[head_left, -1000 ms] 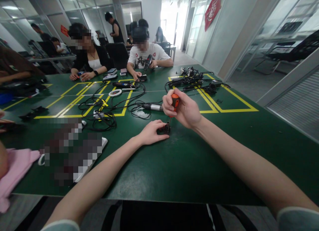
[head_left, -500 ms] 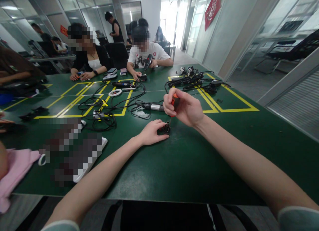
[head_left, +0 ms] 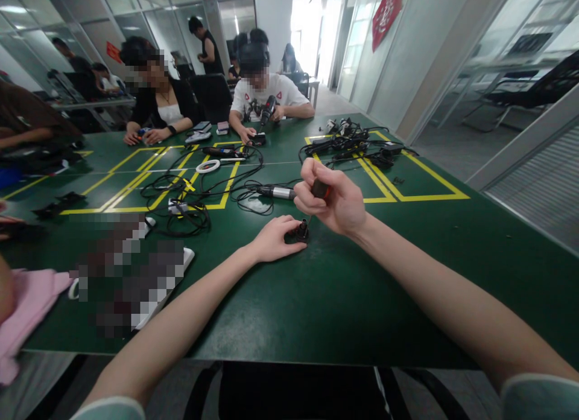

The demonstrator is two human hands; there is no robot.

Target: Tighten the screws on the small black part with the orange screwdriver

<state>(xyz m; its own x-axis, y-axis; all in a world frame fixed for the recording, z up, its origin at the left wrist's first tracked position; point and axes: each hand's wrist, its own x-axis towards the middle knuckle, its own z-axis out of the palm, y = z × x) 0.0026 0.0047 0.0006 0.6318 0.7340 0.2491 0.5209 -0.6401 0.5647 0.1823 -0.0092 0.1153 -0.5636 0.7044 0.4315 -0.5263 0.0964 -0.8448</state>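
Note:
My right hand (head_left: 335,197) is closed around the orange and black handle of a screwdriver (head_left: 321,189). Its thin shaft points down at a small black part (head_left: 302,230) on the green table (head_left: 253,311); whether the tip touches a screw is too small to tell. With thumb and fingers on either side, my left hand (head_left: 278,239) grips that black part and keeps it against the tabletop. Some of the part is hidden behind the left fingers.
Beyond my hands lies a grey and black cylindrical tool (head_left: 277,193) with coiled cables (head_left: 190,221). More black cables (head_left: 348,143) are heaped at the back right. Two blurred flat objects with white edges (head_left: 165,296) lie left. Across the table, a person (head_left: 266,97) holds a power driver (head_left: 268,110).
My right hand has turned slightly, and the screwdriver handle's end now faces me more. My left hand keeps its grip on the black part. The view has shifted a little.

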